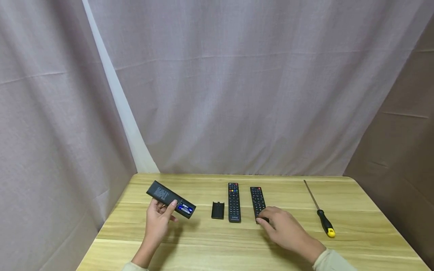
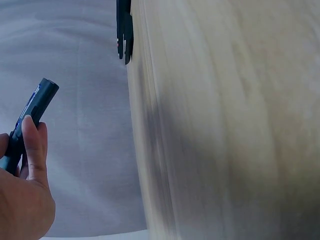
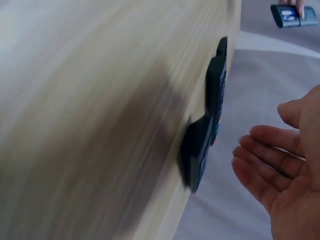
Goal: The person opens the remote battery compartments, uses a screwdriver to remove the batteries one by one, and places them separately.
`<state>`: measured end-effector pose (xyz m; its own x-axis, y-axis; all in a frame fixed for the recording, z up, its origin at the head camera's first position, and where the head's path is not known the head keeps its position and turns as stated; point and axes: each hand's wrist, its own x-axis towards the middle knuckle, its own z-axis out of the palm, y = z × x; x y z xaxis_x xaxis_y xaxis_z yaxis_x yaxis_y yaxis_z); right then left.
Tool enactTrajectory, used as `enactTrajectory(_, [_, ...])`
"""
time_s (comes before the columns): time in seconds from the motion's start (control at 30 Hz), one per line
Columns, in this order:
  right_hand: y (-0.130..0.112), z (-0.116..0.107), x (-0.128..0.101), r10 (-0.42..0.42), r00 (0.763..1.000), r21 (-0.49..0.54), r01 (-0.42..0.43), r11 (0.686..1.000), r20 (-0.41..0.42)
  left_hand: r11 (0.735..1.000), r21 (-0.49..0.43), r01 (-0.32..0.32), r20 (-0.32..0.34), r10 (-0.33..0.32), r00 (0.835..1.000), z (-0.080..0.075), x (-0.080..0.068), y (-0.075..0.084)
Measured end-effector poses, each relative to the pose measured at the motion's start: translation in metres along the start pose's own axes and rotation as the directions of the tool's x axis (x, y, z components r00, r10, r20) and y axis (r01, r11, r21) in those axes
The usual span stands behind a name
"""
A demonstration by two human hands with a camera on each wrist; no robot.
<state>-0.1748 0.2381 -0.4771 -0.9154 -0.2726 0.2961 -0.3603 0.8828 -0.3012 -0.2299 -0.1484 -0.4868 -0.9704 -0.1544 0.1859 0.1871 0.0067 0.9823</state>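
Note:
My left hand (image 1: pixel 158 220) holds a black remote control (image 1: pixel 163 193) above the left part of the table, its back turned up. Its battery compartment is uncovered, and blue batteries (image 1: pixel 185 209) lie inside. To the right is a loose black battery cover (image 1: pixel 218 210) on the tabletop. Beside that cover lies a second remote control (image 1: pixel 234 203), buttons up. My right hand (image 1: pixel 285 227) is over the near end of a third, smaller remote control (image 1: pixel 258 198), partly hiding it. In the right wrist view its fingers (image 3: pixel 272 155) are loosely bent and apart from that remote.
A screwdriver (image 1: pixel 326 223) with a black and yellow handle lies at the right of the wooden table (image 1: pixel 203 248), its shaft pointing to the back. Grey curtains (image 1: pixel 237 113) hang behind the table and along both sides.

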Motion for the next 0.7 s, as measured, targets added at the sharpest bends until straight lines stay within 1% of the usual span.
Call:
enactTrajectory(0.17, [0.019,-0.004,-0.006,0.083,0.996,-0.042,-0.084,0.996,-0.029,1.000,0.003,-0.006,-0.001,0.006,1.000,-0.002,0.000,-0.001])
enactTrajectory(0.27, [0.034,-0.007,-0.010,0.116,0.991,-0.074,-0.120,0.990,-0.061,1.000,0.006,-0.008,0.000,0.008,1.000,-0.002,-0.001,-0.001])
enactTrajectory(0.37, [0.051,-0.012,-0.015,0.152,0.984,-0.106,-0.162,0.981,-0.093,1.000,0.004,-0.009,-0.001,0.009,1.000,-0.001,-0.001,0.000])
enactTrajectory(0.5, [0.077,-0.020,-0.025,0.200,0.971,-0.120,-0.216,0.969,-0.132,1.000,0.002,-0.011,0.005,0.011,1.000,0.000,0.000,0.001])
enactTrajectory(0.6, [0.096,-0.026,-0.033,0.245,0.960,-0.120,-0.261,0.958,-0.132,1.000,0.003,-0.010,0.009,0.010,1.000,0.000,0.000,0.002])
enactTrajectory(0.7, [0.113,-0.033,-0.040,0.320,0.943,-0.125,-0.329,0.936,-0.087,1.000,0.000,-0.002,0.005,0.002,1.000,0.000,0.000,0.002])
